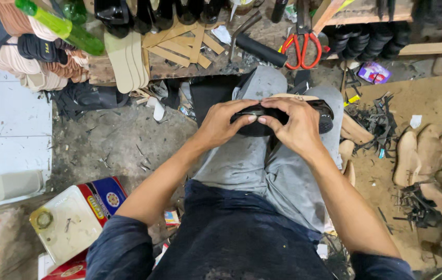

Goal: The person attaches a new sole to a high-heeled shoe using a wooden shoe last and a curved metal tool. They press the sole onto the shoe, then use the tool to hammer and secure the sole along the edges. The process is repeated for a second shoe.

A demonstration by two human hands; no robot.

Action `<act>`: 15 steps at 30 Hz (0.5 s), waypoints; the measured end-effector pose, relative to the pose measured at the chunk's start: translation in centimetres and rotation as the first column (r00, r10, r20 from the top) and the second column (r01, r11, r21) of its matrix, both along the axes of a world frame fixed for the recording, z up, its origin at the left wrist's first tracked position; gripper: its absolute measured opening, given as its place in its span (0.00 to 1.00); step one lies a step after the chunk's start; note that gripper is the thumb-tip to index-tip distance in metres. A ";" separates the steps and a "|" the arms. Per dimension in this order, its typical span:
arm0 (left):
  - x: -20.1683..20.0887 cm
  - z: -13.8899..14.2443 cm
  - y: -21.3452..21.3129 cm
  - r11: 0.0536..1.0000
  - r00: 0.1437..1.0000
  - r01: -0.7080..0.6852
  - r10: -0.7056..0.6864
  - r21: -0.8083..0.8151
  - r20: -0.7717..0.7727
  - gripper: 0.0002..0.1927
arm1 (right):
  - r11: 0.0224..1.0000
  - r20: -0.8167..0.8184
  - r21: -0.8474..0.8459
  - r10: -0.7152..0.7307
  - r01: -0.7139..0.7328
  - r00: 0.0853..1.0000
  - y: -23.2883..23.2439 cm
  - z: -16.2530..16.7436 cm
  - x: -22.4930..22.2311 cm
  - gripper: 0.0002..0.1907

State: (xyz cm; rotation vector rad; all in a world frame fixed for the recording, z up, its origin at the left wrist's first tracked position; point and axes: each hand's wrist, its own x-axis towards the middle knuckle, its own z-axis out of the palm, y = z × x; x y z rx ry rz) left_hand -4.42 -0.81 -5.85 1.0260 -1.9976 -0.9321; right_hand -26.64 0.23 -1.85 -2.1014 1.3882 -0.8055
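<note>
Glossy black leather shoe upper (262, 122): on the grey-trousered lap, gripped by both hands, left hand (223, 124) and right hand (296, 124) closed around it. Red-handled scissors (302, 49) on tabletop (179, 67) beyond.

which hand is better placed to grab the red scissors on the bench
Right, probably. The scissors lie up and right of the shoe, nearer the right hand than the left hand. Both hands grip the shoe, so one must let go first.
</note>
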 end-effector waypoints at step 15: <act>1.7 -1.3 -0.7 0.979 0.978 0.021 0.022 0.204 -0.207 0.16 | 0.988 -0.190 0.152 0.054 -0.025 0.980 -1.3 1.2 -8.9 0.29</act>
